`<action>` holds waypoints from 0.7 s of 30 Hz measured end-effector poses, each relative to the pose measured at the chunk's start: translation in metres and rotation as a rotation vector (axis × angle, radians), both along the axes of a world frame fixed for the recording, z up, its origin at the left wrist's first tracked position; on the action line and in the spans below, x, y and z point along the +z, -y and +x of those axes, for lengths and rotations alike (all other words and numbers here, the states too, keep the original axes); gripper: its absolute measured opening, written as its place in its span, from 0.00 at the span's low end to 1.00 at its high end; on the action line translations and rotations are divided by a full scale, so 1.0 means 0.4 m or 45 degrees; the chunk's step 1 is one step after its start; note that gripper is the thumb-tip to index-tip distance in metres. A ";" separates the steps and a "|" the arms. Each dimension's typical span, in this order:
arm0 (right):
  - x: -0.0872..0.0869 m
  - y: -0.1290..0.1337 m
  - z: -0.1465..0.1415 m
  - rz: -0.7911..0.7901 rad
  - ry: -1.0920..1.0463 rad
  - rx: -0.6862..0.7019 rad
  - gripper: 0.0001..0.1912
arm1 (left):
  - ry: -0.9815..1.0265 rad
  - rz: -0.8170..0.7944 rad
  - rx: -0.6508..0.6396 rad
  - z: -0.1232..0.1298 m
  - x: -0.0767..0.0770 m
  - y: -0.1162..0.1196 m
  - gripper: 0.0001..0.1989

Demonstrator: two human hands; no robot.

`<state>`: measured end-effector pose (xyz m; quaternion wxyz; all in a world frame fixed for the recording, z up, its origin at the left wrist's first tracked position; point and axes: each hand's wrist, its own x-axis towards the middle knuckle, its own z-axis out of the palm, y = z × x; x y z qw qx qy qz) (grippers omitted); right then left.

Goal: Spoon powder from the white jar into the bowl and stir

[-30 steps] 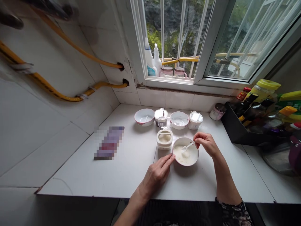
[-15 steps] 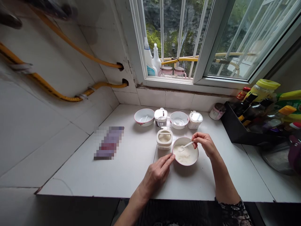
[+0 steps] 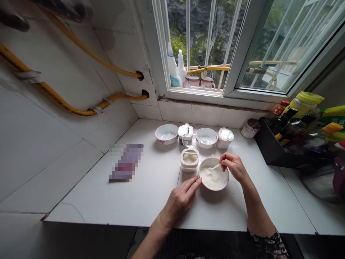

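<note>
"What are your hands doing?"

"My right hand [image 3: 234, 167] pinches the handle of a small white spoon [image 3: 215, 167]; its tip end is covered by my fingers. My left hand [image 3: 180, 199] has its fingertips at the bowl's near-left rim, but I can't tell whether they grip it."

"And the bowl?"

"The bowl [image 3: 215, 189] is round and white, with pale, loose grains [image 3: 215, 180] heaped unevenly inside. It sits on the counter [image 3: 134, 207] between my hands, the spoon's scoop in it."

"Beyond?"

"An open white container [image 3: 190, 168] just left of it, more bowls [image 3: 166, 141] behind. A pixelated patch [image 3: 126, 163] farther left is unreadable; my left forearm runs off the bottom edge."
</note>
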<state>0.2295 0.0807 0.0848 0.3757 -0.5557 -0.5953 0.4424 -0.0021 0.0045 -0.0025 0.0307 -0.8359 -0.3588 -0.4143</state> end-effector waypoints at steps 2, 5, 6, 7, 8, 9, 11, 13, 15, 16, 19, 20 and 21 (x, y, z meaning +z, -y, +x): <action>-0.001 0.001 0.000 0.004 -0.010 0.003 0.05 | 0.001 0.002 0.002 0.000 0.000 0.000 0.27; -0.002 0.000 -0.001 0.008 -0.035 0.003 0.05 | 0.001 -0.002 0.001 0.000 -0.002 0.000 0.27; -0.001 0.000 -0.002 0.007 -0.053 0.003 0.05 | 0.000 -0.003 0.000 0.000 -0.002 0.000 0.26; -0.001 -0.001 -0.002 0.003 -0.083 0.003 0.05 | -0.001 -0.001 -0.002 0.000 -0.002 0.000 0.26; 0.000 -0.002 -0.002 -0.006 -0.126 0.003 0.04 | -0.001 0.001 -0.002 0.000 -0.003 -0.001 0.26; 0.001 -0.004 -0.001 -0.020 -0.176 -0.001 0.04 | 0.000 0.003 -0.001 0.001 -0.002 -0.001 0.27; 0.002 -0.008 0.004 -0.056 -0.271 -0.020 0.04 | 0.002 0.010 -0.002 0.001 0.000 -0.001 0.27; 0.002 -0.014 0.012 -0.089 -0.336 -0.046 0.04 | 0.003 0.016 -0.003 0.002 0.003 -0.002 0.28; 0.000 -0.020 0.021 -0.105 -0.382 -0.067 0.04 | 0.006 0.024 -0.006 0.003 0.006 -0.002 0.28; -0.002 -0.024 0.024 -0.108 -0.408 -0.074 0.04 | 0.008 0.027 -0.006 0.003 0.007 -0.002 0.28; -0.006 -0.031 0.015 -0.099 -0.509 -0.114 0.04 | 0.012 0.019 -0.006 0.004 0.007 -0.002 0.28; -0.007 -0.032 0.005 -0.087 -0.542 -0.132 0.04 | 0.012 0.017 -0.007 0.004 0.006 -0.002 0.28; -0.008 -0.030 -0.009 -0.069 -0.565 -0.147 0.04 | 0.011 0.014 -0.008 0.004 0.004 -0.002 0.28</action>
